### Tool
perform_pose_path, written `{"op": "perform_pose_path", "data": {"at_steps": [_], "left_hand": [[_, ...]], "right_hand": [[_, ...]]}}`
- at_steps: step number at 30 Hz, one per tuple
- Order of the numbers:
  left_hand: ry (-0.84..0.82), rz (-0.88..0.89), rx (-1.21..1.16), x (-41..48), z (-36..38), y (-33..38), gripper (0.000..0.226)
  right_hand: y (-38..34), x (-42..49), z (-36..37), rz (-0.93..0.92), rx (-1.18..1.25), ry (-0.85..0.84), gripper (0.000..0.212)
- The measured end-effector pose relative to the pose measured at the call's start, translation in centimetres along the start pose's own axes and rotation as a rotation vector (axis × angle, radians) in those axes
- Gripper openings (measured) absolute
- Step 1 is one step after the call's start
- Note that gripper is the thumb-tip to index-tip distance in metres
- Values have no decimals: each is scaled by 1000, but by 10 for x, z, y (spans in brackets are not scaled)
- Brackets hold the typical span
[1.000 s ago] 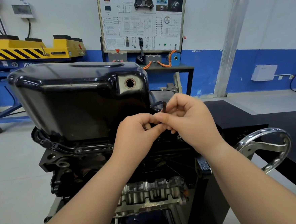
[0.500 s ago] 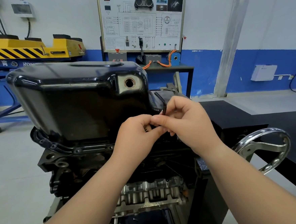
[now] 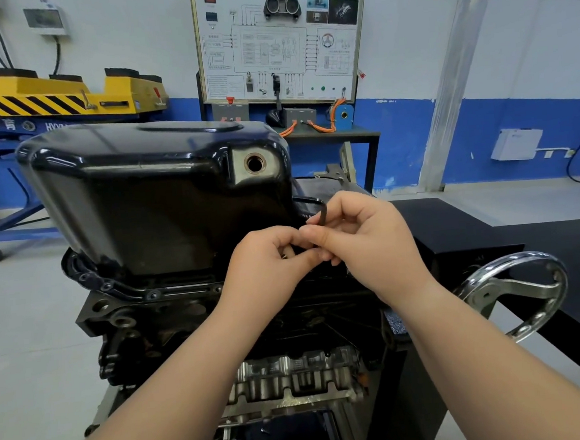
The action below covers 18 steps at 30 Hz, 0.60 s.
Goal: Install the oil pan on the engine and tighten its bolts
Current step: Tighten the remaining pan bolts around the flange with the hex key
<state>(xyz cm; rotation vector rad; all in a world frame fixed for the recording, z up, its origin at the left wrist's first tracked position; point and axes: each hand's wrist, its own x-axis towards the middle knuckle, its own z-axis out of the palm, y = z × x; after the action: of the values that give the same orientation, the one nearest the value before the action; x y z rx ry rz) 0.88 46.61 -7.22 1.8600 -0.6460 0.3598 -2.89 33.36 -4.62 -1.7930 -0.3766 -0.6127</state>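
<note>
A glossy black oil pan [image 3: 163, 194] sits upside-down on the dark engine block [image 3: 144, 319], with its round drain hole [image 3: 254, 163] facing me. Bolts show along the pan's flange [image 3: 153, 294] at the lower left. My right hand [image 3: 362, 239] pinches a black hex key [image 3: 322, 214] that stands upright at the pan's right flange. My left hand [image 3: 267, 255] meets it from the left, fingers curled round something small at the key's lower end; the bolt itself is mostly hidden.
A chrome handwheel [image 3: 517, 293] of the engine stand sticks out at the right. A black bench [image 3: 488, 233] lies behind it. A training panel [image 3: 279, 42] and a yellow lift [image 3: 50, 95] stand by the far wall.
The hex key's upper arm has swung from pointing left and curved to standing upright in my right hand. Both hands have stayed at the same spot on the flange.
</note>
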Motion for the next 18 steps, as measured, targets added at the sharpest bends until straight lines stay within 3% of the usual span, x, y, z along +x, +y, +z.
{"op": "perform_pose_path", "data": {"at_steps": [5,8,14,18], "left_hand": [[23,18,7,0,2,-2,31],[18,10,13,1,2,-2,31],[0,5,40,-2,3,-1,11],[-9,1,60,-3,4,0,9]], "right_hand": [[-1,0,0,-26,17,-30,15],[-6,-2,-2,-87,-82,-20,15],[-16,6,-5,-402,-569,166,49],[-23,12,-7,-590,-904,159,45]]}}
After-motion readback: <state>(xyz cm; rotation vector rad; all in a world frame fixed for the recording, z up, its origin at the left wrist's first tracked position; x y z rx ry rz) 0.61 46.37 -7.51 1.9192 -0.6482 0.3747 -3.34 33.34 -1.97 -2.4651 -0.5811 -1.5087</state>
